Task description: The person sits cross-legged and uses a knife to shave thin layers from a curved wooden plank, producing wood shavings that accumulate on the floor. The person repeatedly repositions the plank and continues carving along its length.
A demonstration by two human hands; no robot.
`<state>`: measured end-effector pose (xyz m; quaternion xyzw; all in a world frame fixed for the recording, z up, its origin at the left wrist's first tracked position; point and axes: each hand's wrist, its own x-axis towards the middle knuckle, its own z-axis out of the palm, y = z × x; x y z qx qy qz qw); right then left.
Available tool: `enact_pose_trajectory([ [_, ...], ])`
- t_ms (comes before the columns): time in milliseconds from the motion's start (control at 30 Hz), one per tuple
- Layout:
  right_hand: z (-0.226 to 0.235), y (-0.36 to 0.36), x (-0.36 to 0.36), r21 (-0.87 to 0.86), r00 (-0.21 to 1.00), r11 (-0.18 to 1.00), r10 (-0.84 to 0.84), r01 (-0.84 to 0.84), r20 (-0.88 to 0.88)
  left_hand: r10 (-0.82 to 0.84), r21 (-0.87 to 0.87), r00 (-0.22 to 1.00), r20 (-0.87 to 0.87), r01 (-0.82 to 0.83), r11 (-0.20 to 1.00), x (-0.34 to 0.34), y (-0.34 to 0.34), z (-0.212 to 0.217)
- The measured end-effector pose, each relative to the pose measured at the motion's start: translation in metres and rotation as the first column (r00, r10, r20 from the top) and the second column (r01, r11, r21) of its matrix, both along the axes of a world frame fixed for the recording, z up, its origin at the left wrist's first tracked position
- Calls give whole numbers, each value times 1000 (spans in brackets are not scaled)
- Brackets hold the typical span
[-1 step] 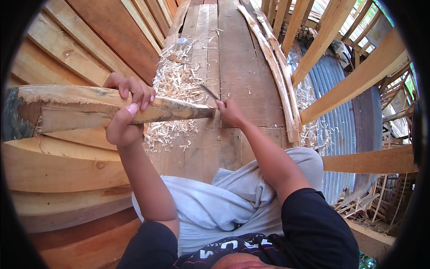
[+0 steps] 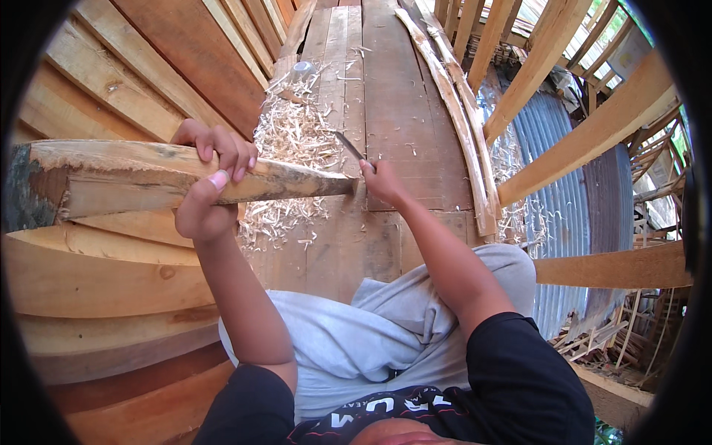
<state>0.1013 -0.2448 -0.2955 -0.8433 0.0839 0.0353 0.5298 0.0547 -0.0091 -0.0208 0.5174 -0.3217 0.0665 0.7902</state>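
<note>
Head view: plank floor (image 2: 400, 111); tapered timber (image 2: 141, 178) above it at left; shavings (image 2: 293, 137) below. Left hand (image 2: 215, 167) wraps the timber; right hand (image 2: 382, 183) closed around a knife (image 2: 350, 146). Step appears to be shaving; another stroke would require steady left grip.

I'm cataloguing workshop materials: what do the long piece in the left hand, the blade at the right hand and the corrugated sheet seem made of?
Long piece: wood, rough and unfinished; pale grain, dark patches.
Blade: probably steel, fairly dull; thin, straight and grey.
Corrugated sheet: likely bare metal, perhaps galvanized; blue-grey, ridged and streaked.
</note>
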Motion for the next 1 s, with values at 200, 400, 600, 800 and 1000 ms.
enact_pose_trajectory([
  [200, 34, -2, 6, -45, 977, 984, 167, -174, -136, -106, 20, 994, 40, 105, 994, 5, 17, -5],
  [400, 31, -6, 2, 6, 962, 966, 258, -258, -87, -152, 38, 987, 54, 150, 988, 5, 12, -5],
  [600, 39, -17, -4, -176, 915, 905, 352, -387, -199, -147, 80, 989, 31, 144, 986, 3, 9, 1],
  [800, 102, 27, -29, 104, 899, 944, 330, -313, -288, 82, 24, 995, 58, -84, 996, -1, -6, 3],
  [1000, 64, 16, -35, -104, 877, 942, 253, -320, -409, 25, -26, 1000, 15, -24, 999, -3, -8, -4],
])
